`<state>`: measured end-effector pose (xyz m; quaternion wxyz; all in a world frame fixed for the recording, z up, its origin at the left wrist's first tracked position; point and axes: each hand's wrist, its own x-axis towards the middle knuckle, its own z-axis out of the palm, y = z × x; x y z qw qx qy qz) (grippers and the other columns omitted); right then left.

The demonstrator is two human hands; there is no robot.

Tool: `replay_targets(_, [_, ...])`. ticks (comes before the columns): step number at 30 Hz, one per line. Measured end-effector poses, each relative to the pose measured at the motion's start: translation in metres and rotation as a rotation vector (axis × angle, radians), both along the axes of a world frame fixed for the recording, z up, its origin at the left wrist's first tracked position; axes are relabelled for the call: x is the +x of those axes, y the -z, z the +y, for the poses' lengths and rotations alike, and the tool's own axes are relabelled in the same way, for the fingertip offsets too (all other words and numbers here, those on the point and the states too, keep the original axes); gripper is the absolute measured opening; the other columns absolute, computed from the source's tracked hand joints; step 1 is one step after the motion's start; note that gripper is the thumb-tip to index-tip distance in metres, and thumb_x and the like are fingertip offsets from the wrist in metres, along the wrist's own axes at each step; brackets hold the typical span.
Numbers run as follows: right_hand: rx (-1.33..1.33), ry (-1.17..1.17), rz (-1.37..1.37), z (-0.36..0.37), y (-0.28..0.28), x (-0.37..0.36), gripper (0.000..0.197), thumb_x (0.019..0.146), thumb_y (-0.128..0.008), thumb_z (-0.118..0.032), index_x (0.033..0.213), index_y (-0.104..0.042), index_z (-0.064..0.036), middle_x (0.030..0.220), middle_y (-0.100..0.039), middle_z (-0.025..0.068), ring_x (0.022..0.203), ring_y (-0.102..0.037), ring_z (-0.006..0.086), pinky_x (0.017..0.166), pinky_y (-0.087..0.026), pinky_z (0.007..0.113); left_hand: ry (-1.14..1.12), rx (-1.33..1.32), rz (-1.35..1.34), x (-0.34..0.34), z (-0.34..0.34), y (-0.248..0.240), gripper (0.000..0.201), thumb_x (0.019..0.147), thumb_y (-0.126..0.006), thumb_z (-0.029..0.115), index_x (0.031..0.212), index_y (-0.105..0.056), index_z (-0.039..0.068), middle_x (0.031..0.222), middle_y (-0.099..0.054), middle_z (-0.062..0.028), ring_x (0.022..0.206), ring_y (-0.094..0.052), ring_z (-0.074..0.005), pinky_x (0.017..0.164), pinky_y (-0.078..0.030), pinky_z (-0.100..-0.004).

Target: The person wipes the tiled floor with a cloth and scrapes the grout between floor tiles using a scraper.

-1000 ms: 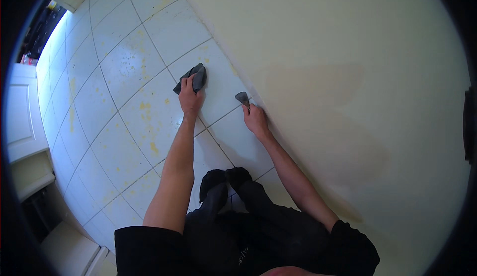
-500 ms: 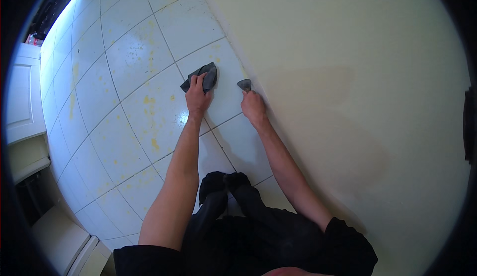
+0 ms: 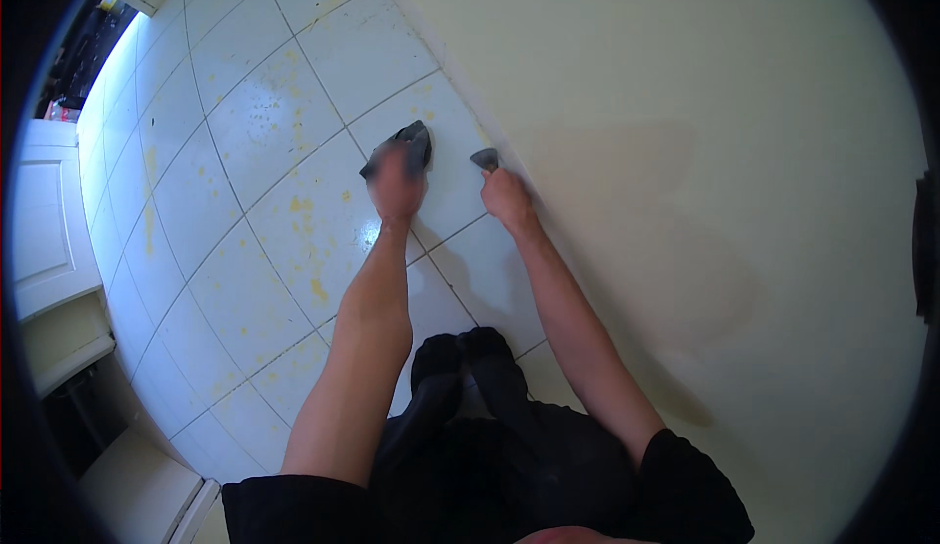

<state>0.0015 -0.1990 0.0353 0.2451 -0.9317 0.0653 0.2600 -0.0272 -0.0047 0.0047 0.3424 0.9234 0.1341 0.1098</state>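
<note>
A dark grey cloth point(image 3: 418, 138) lies bunched on the white tiles close to the wall's foot. My left hand point(image 3: 397, 189) is closed on it, the fingers smeared by motion. To its right, my right hand point(image 3: 507, 197) grips a scraper point(image 3: 484, 159) with a flared grey blade. That blade points away from me, just above or against the tile beside the wall; I cannot tell whether it touches. The scraper's handle is mostly hidden in my fist.
Yellow spots point(image 3: 301, 213) are scattered over the tiled floor point(image 3: 211, 270), mostly left of my hands. A pale wall point(image 3: 685, 250) rises along the right. White cabinet doors point(image 3: 54, 216) stand at the far left. My feet in dark socks point(image 3: 436, 358) are close below my hands.
My left hand, still on the cloth, has shifted slightly right and blurred. My right hand with the scraper has moved a little to the right. The view has shifted slightly.
</note>
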Motion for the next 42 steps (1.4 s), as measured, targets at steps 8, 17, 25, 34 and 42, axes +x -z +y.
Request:
replay_targets(8, [-0.023,-0.044,0.060,0.001,0.000,0.003,0.040,0.101,-0.048,-0.029,0.101,-0.069,0.0046,0.108,-0.067,0.0294,0.107,-0.064,0.0437,0.092,-0.051,0.052,0.023,-0.013,-0.072,-0.005,0.004,0.001,0.050,0.076,-0.062,0.007,0.125,-0.056,0.017,0.117,-0.056,-0.0090,0.098,-0.064,-0.0368,0.080,-0.055,-0.0455])
replay_targets(17, [-0.013,-0.043,0.066,0.001,0.006,0.002,0.039,0.101,-0.048,-0.029,0.107,-0.068,0.0033,0.112,-0.066,0.0292,0.110,-0.062,0.0454,0.096,-0.049,0.052,0.059,-0.075,-0.061,-0.006,0.011,-0.001,0.048,0.076,-0.062,0.009,0.123,-0.057,0.014,0.116,-0.057,-0.0110,0.099,-0.063,-0.0395,0.081,-0.053,-0.0473])
replay_targets(25, [-0.024,-0.064,0.050,0.001,0.008,0.002,0.038,0.100,-0.048,-0.027,0.110,-0.067,0.0039,0.112,-0.066,0.0295,0.110,-0.063,0.0442,0.097,-0.049,0.051,0.058,-0.064,-0.066,-0.006,0.007,-0.002,0.046,0.077,-0.062,0.009,0.123,-0.057,0.014,0.116,-0.057,-0.0107,0.099,-0.064,-0.0385,0.081,-0.054,-0.0468])
replay_targets(34, [-0.005,0.037,0.140,0.009,-0.001,0.006,0.037,0.100,-0.048,-0.027,0.108,-0.068,0.0041,0.112,-0.067,0.0292,0.110,-0.063,0.0445,0.097,-0.049,0.051,0.060,-0.039,-0.056,-0.007,0.009,-0.001,0.047,0.077,-0.063,0.011,0.124,-0.057,0.014,0.116,-0.057,-0.0101,0.098,-0.064,-0.0377,0.081,-0.054,-0.0461])
replay_targets(42, [0.035,0.048,0.082,-0.002,0.010,-0.003,0.041,0.101,-0.048,-0.030,0.107,-0.067,0.0053,0.109,-0.067,0.0308,0.107,-0.063,0.0457,0.095,-0.049,0.053,0.059,-0.053,-0.058,-0.004,0.004,-0.002,0.047,0.077,-0.063,0.011,0.123,-0.057,0.014,0.115,-0.058,-0.0101,0.098,-0.064,-0.0381,0.081,-0.054,-0.0464])
